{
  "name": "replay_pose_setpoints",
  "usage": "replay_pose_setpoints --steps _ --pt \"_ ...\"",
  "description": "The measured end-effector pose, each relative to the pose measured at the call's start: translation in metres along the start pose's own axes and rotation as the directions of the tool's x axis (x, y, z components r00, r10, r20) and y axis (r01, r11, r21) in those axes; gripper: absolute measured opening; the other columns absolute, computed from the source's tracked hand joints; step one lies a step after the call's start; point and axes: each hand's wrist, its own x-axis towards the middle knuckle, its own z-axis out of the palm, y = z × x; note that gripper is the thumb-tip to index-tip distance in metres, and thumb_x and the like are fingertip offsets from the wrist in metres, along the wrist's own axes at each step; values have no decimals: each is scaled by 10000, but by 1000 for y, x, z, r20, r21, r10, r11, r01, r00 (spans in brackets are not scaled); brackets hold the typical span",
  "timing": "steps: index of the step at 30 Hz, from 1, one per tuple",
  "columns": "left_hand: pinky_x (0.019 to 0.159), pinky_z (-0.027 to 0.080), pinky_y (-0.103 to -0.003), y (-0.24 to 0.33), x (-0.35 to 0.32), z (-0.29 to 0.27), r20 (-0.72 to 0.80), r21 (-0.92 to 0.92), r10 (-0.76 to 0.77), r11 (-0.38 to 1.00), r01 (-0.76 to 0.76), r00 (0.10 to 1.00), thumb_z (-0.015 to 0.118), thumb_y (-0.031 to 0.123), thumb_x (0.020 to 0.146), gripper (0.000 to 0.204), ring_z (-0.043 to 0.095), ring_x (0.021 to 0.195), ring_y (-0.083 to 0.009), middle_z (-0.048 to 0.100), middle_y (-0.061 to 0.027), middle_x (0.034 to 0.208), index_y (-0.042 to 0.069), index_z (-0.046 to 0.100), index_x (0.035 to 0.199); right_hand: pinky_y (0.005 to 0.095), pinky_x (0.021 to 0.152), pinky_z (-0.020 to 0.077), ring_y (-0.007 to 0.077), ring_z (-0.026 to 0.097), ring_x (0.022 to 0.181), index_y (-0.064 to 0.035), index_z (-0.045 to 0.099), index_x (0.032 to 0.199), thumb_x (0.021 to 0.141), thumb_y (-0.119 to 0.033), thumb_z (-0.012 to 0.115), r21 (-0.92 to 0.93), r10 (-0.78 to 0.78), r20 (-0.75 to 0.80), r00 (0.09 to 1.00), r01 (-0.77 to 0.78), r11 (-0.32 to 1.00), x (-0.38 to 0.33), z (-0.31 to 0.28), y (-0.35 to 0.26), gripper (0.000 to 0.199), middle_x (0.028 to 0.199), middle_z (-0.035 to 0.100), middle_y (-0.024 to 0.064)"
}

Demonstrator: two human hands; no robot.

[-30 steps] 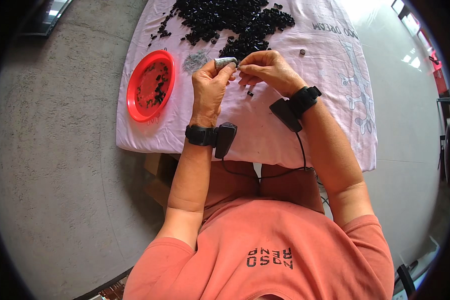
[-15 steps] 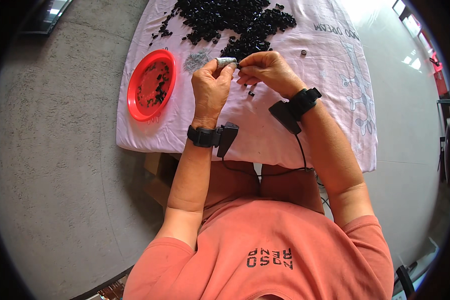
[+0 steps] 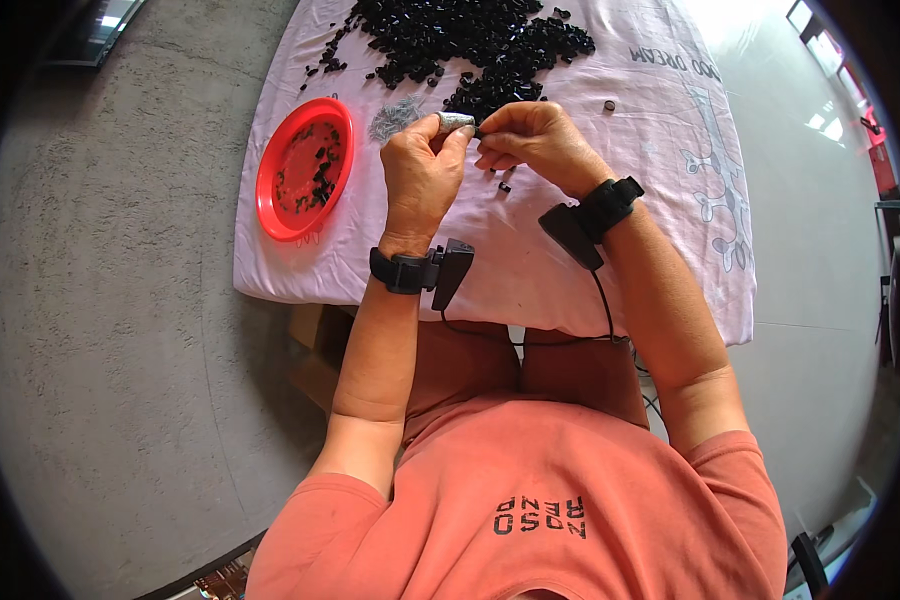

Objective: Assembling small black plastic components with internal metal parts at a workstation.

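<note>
My left hand (image 3: 420, 175) is closed in a pinch, thumb against index finger, and a silvery wrap or sleeve (image 3: 456, 121) covers that fingertip. My right hand (image 3: 545, 145) meets it fingertip to fingertip, also pinching. Between them is a small black piece (image 3: 478, 132), mostly hidden by the fingers. Just beyond my hands a large heap of small black plastic pieces (image 3: 480, 50) spreads over the cloth. Thin grey pins (image 3: 394, 120) lie in a small pile by my left hand. One loose black piece (image 3: 505, 188) rests below my right hand.
A red plastic dish (image 3: 264, 200) with some black pieces in it stands at the left on the pink-white cloth (image 3: 340, 270). A small dark ring-like piece (image 3: 609, 106) lies to the right. A black cable (image 3: 570, 343) links the two wrist-worn devices.
Both hands stay in nearly the same place, fingertips together. My left hand has tilted slightly; the rest of the scene has barely shifted.
</note>
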Motion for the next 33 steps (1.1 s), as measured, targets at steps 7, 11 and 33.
replay_pose_setpoints --steps 7,11,33 --pt "596 511 -284 1 3 -1 36 -19 3 1000 -2 999 699 79 869 100 660 643 -112 725 -97 739 -2 737 914 268 715 615 222 749 853 50 649 1041 957 -54 645 12 14 -7 1000 -14 1000 0 -1 0 134 912 728 141" --pt "596 507 -275 1 5 -4 26 -41 -32 999 33 999 702 82 870 98 649 645 -93 726 -87 737 -3 737 902 270 721 616 218 748 843 53 653 1041 952 -53 651 52 4 -8 1000 -4 999 0 1 -2 138 912 728 145" --pt "599 508 -275 3 5 -5 43 -64 -21 998 24 999 703 79 874 104 649 663 -88 726 -85 748 -18 724 908 261 721 612 194 744 828 35 667 1041 943 -69 669 98 -26 -33 999 29 995 0 4 0 144 911 730 133"
